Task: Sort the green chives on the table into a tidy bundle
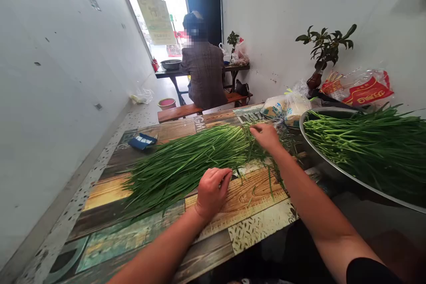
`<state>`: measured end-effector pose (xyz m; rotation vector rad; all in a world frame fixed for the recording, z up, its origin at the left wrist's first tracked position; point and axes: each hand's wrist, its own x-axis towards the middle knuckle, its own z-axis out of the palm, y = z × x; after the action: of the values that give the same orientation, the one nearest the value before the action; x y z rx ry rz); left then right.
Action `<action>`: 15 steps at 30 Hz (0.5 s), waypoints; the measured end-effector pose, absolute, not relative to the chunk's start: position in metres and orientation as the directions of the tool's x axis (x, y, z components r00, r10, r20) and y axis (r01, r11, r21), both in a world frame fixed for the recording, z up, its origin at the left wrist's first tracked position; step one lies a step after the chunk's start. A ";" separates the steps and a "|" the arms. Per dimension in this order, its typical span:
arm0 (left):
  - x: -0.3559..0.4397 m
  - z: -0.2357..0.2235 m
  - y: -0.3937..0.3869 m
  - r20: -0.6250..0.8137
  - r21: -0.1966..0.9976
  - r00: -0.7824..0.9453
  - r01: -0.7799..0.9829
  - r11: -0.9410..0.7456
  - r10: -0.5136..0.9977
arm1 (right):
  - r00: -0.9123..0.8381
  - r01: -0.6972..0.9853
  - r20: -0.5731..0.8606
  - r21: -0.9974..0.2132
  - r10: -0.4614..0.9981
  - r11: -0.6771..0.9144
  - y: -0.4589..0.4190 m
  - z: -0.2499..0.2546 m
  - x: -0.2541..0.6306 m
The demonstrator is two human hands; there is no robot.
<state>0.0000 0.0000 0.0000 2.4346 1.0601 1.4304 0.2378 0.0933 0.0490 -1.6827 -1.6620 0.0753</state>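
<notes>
A long heap of garlic chives point(186, 155) lies across the table, pale stem ends to the right, dark leaf tips to the left. My left hand point(213, 191) is at the near edge of the heap, fingers curled and thumb against them; whatever it pinches is too small to make out. Beyond the stem ends, my right hand point(266, 137) is closed in a pinch over loose scraps point(262, 153) of chive. What sits between its fingertips is hidden. To the right, a large metal basin point(328, 163) holds more chives point(362, 142), stems pointing left.
The wood-patterned table point(233, 222) has a blue packet point(142, 141) at left. Tied plastic bags point(294, 108), a potted plant point(321, 60) and a red bag point(369, 91) stand behind the basin. Past the table, a person point(206, 71) sits on a bench point(179, 112), back turned.
</notes>
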 end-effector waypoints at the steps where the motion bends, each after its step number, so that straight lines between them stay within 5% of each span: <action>1: -0.002 0.000 0.003 0.715 0.431 0.290 0.533 -0.728 0.636 | 0.150 0.784 0.412 -0.603 0.899 0.146 0.097 0.045 0.229; 9: -0.011 -0.004 0.027 0.657 0.435 0.208 0.680 -0.590 0.724 | 0.163 0.513 0.411 -0.812 0.897 0.278 0.106 0.024 0.208; 15: -0.009 -0.002 0.025 0.617 0.383 0.214 0.758 -0.527 0.757 | 0.316 -0.103 0.272 -0.943 0.909 0.318 0.092 0.040 0.218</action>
<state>-0.0087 0.0250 -0.0023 2.4491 1.5283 1.2435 0.2177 0.0919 0.0398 -1.0084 -1.0105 0.8413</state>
